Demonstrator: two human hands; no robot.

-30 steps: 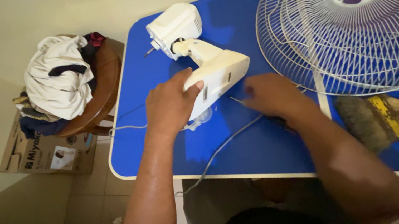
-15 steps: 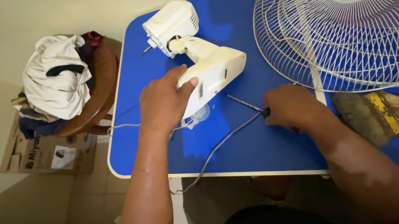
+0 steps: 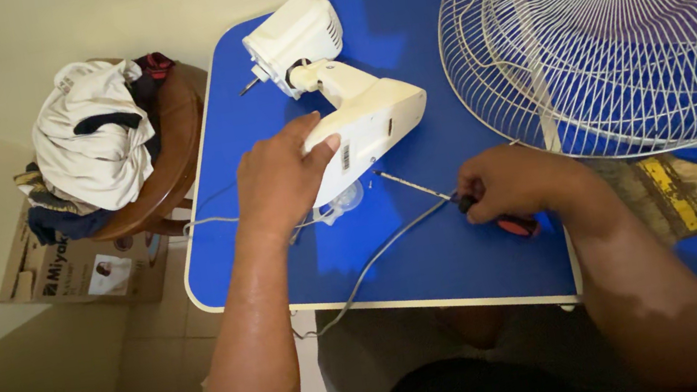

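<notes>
Two bare forearms and hands, seen from above; both in contact with work held on a surface.

Left hand [image 3: 279,179]: palm down, fingers curled and closed over what lies under it, thumb extended toward the right with its nail showing; wrist straight; forearm running up from the lower edge of the view, nearly vertical, bare to the elbow. Right hand [image 3: 510,183]: closed in a fist round a slim handle, knuckles uppermost, fingers tucked under, pointing toward the left hand; wrist slightly bent; forearm entering from the lower right corner at a slant, bare, broad in the foreground. The two hands lie near each other, not touching; the left sits a little higher in the view than the right.
</notes>
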